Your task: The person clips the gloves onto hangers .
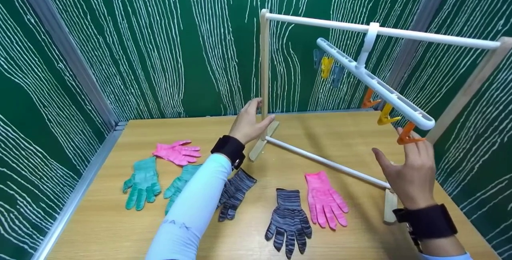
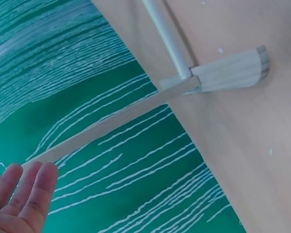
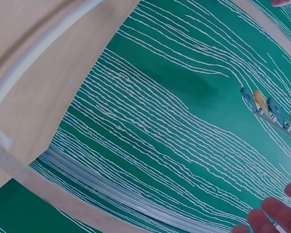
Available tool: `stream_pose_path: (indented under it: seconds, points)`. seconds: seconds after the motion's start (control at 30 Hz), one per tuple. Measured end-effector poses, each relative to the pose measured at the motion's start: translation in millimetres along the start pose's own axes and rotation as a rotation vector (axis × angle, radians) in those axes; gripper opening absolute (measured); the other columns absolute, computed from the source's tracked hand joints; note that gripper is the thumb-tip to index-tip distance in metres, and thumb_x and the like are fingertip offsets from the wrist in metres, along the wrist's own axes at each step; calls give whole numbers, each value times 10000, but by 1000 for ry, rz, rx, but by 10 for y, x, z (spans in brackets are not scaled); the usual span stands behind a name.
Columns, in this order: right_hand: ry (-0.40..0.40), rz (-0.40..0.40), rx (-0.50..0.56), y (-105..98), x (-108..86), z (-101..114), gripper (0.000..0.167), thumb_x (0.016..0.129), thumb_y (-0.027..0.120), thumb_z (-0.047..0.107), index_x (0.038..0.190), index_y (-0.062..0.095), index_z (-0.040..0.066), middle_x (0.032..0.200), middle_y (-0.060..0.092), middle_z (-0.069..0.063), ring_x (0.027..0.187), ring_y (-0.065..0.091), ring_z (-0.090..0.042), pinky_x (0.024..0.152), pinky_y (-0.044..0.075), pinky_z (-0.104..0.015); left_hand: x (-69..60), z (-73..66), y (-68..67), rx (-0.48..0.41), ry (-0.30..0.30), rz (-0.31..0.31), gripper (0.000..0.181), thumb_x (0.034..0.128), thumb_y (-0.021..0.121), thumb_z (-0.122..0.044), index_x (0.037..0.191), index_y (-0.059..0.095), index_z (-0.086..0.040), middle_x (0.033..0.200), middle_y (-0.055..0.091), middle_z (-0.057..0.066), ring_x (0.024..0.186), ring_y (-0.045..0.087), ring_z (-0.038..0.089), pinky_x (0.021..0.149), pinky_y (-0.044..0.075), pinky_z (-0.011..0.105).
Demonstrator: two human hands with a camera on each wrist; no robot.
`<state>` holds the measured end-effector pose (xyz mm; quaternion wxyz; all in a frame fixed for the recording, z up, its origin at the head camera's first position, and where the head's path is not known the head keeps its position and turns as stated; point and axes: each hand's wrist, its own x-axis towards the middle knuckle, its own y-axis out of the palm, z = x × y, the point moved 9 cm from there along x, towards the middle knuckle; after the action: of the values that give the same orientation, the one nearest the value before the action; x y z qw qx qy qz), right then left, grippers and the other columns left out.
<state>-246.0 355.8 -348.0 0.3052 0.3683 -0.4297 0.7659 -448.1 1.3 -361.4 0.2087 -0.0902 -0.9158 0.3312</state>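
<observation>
My left hand (image 1: 250, 122) is at the left wooden post (image 1: 264, 64) of a drying rack, its thumb crossing in front of the post. Its fingers (image 2: 41, 191) look straight in the left wrist view; firm contact is unclear. From the rack's white top rod (image 1: 312, 21) hangs a light clip hanger (image 1: 384, 90) by its hook. Orange, yellow and blue-grey clips dangle beneath, including an orange clip (image 1: 409, 134) at the near end. My right hand (image 1: 414, 172) is raised below that end, thumb spread, fingertips partly behind the orange clip, holding nothing visible.
Across the wooden table lie pink gloves (image 1: 326, 202), green gloves (image 1: 142, 184) and dark striped gloves (image 1: 288, 220); my left forearm covers part of some. A white lower rod (image 1: 328, 162) joins the rack's feet. Green walls (image 1: 216, 52) with white lines enclose the table.
</observation>
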Motion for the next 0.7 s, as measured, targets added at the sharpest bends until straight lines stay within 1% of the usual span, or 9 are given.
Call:
stream_pose_path:
  seconds: [0.13,0.27,0.47,0.7]
  points:
    - [45,-37,-12,-55,8,-31,701,821,944,112,1402,615,-100,1389,637,-338,1301,531,-522,1174,446,-567,55,-11,-27,-21,-15,-27,717,1066,707,-376,1634,408,-58,1589,549,166,1451,565,321,1221,482,471]
    - [94,-30,-51,-76,25,-59,667,870,912,147,1393,599,-125,1436,605,-339,1333,507,-517,1173,452,-614,106,1,-56,-44,-28,-52,704,1068,710,-369,1629,415,-63,1581,556,173,1427,586,325,1186,516,474]
    - [116,-21,-81,-114,28,-87,698,890,887,147,1456,569,-110,1485,568,-346,1347,490,-531,1161,444,-667,153,30,-65,-54,-40,-62,688,1071,708,-358,1622,422,-62,1570,564,180,1418,592,328,1160,534,474]
    - [136,-56,-65,-174,21,-140,715,890,892,150,1488,572,-76,1508,555,-334,1371,477,-529,1208,415,-614,188,39,-69,-86,-61,-75,676,1073,706,-352,1622,423,-78,1570,560,161,1424,582,332,1152,545,461]
